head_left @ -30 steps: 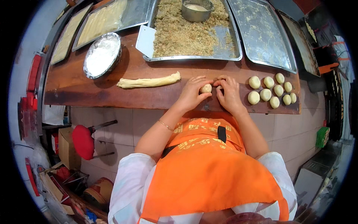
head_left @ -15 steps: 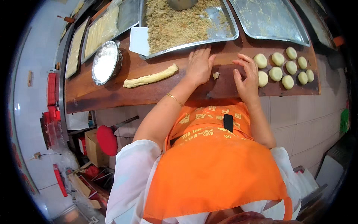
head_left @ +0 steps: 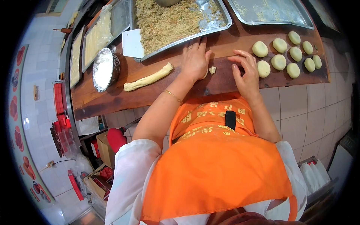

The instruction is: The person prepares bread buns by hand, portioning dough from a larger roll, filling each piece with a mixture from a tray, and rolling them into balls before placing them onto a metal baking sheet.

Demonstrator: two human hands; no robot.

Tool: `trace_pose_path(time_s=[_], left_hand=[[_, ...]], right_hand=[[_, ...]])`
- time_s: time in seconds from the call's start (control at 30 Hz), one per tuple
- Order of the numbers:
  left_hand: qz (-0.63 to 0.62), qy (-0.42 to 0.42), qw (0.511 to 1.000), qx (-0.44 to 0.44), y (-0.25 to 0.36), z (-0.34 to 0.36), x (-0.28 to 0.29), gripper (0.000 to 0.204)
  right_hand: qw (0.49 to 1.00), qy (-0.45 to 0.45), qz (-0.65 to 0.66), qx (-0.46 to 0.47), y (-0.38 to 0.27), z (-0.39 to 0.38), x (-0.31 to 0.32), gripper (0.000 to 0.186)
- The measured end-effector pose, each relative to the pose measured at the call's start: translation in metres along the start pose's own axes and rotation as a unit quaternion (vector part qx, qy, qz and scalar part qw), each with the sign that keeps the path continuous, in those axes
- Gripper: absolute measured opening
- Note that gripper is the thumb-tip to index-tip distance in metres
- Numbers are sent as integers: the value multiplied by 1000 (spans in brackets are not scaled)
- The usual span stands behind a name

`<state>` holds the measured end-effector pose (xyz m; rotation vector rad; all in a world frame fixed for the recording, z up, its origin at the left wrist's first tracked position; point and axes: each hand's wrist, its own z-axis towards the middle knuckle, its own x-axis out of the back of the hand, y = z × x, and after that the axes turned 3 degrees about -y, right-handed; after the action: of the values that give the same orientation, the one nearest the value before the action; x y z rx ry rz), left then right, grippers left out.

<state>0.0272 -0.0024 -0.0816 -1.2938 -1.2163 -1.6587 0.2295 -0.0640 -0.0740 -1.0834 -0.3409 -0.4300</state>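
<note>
My left hand [head_left: 193,62] lies palm down on the wooden table [head_left: 105,99], fingers stretched toward the filling tray, with a bit of pale dough showing at the palm's edge. A small dough scrap [head_left: 212,70] sits just right of it. My right hand [head_left: 243,71] hovers with loosely bent, spread fingers and holds nothing. Several round dough pieces [head_left: 278,62] are laid out to its right. To the left of my left hand is a long rope of dough [head_left: 148,77].
Behind are a tray of crumbly filling [head_left: 168,26] with a white scraper [head_left: 132,43] and a smeared metal tray [head_left: 270,15]. At left stand a bowl of white powder [head_left: 103,69] and trays of pale strips [head_left: 95,37]. A red stool [head_left: 116,138] is below.
My left hand has gone from cupping a dough ball to lying flat over the table. My right hand has moved away from it, fingers loosening. The view has shifted.
</note>
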Motion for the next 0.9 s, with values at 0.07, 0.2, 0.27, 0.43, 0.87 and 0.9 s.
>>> trace_pose_path(time_s=[0.07,0.2,0.27,0.43,0.87,0.9], left_hand=[[14,-14,1000,13,3,3,1,55],[0,-28,999,29,3,6,1,53],[-79,-115,990,16,-26,13,-3,50],[-295,71,952,-47,-24,-41,-1,52],[-841,-72,525,110,-3,-58,40,34],[-841,-85,524,104,5,-60,36,33]], right_hand=[[1000,4,23,-10,-6,2,1,21],[999,6,-7,36,-15,2,3,20],[999,-1,-13,52,-21,-1,8,20],[999,-13,-13,32,-17,-13,18,16],[993,-82,6,85,-43,5,-4,59],[991,-94,-9,92,-47,8,0,64]])
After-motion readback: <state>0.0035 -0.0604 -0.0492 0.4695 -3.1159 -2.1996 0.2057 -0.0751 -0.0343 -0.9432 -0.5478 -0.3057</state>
